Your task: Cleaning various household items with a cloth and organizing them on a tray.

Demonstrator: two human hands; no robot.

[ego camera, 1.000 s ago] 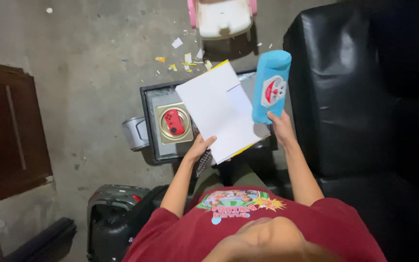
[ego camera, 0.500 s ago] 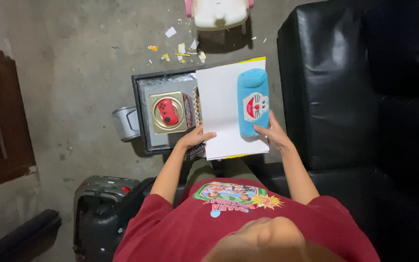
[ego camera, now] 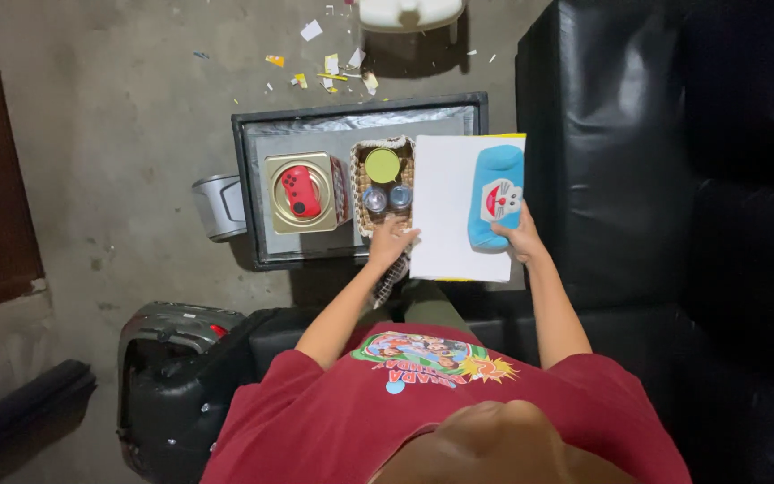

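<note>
Both hands hold a white sheet stack with a blue plush pouch on it, over a small dark surface.

The left hand [ego camera: 393, 240] grips the left edge of the white rectangular paper stack [ego camera: 447, 208]; the right hand [ego camera: 518, 240] clasps the near end of the soft blue cylindrical pencil pouch [ego camera: 496, 194] lying on the stack's right side. Just left of the left hand sits a woven basket [ego camera: 362, 193] with a green lid [ego camera: 382, 165], and further left a gold square tin [ego camera: 287, 215] carrying a red controller [ego camera: 296, 191], all on the dark-framed surface [ego camera: 253, 197].
</note>
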